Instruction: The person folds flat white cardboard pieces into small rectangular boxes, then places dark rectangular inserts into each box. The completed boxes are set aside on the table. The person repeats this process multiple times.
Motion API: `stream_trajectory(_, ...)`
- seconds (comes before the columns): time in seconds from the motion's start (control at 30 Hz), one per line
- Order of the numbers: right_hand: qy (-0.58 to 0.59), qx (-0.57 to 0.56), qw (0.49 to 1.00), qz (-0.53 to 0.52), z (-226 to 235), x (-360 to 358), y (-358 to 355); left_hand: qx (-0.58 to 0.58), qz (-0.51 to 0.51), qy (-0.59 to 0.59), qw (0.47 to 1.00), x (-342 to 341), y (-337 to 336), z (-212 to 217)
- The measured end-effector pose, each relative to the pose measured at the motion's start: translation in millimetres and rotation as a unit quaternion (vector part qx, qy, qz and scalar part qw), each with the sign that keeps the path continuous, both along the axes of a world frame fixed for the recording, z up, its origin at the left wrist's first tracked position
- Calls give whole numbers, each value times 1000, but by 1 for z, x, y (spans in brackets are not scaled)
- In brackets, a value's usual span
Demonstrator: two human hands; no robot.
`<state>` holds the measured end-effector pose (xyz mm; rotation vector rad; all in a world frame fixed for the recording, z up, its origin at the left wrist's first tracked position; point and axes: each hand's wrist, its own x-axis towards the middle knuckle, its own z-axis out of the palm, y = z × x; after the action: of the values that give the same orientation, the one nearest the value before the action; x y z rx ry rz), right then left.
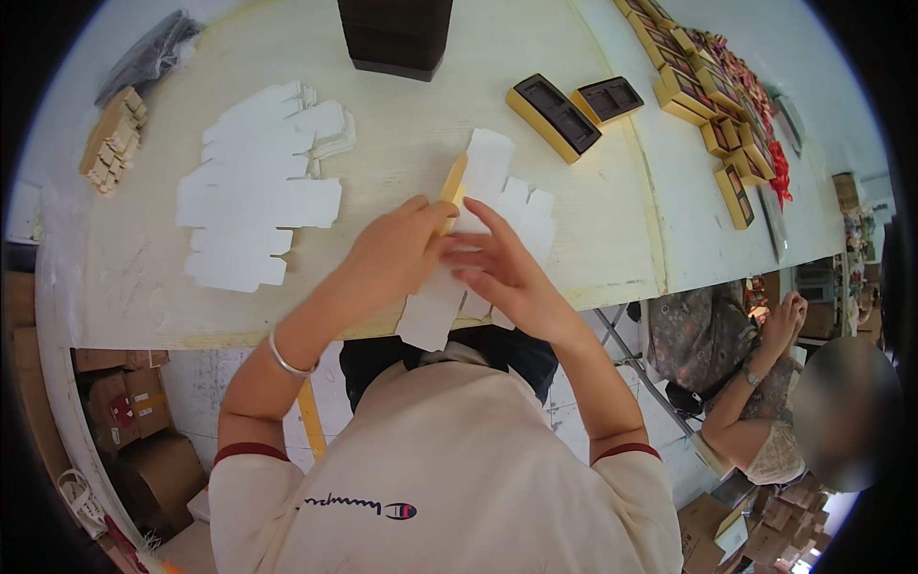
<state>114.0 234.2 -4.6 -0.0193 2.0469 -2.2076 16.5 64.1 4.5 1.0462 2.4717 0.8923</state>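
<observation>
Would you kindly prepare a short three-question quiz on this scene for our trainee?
1. True or false: the stack of flat white cardboard cut-outs lies to the left of the person's left hand.
2. Multiple choice: what holds the narrow yellow cardboard piece? A) right hand; B) left hand; C) neither hand.
3. Short answer: what colour are the inserts in the two rectangular gold boxes ahead of the right hand?

Key: 1. True. 2. B. 3. Dark brown to black.

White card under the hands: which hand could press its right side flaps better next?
Probably the right hand: it's open and nearer those flaps, while the left hand pinches the yellow strip.
</observation>
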Motion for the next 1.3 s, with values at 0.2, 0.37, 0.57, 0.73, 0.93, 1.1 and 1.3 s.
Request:
stream_trajectory(0.2,281,510,812,44,8,38,35,40,-85,59,994,-30,2,3)
stream_trajectory(0.37,375,531,760,19,-25,53,15,-57,-127,-6,990,-42,23,11)
stream_trajectory(0.57,156,372,915,-9,0,18,10,102,-108,203,968,-25,16,-3)
stream_trajectory(0.73,116,406,906,2,3,-12,12,76,-82,69,991,17,-6,18)
stream_trajectory(0.93,323,537,775,-86,-7,8,12,100,-85,209,969,15,-18,-29)
stream_trajectory(1.1,323,529,784,-13,-14,34,18,75,-98,238,963,46,-20,-14)
stream_trajectory(1.3,324,578,749,2,-19,53,8,59,-138,315,937,57,-27,-24)
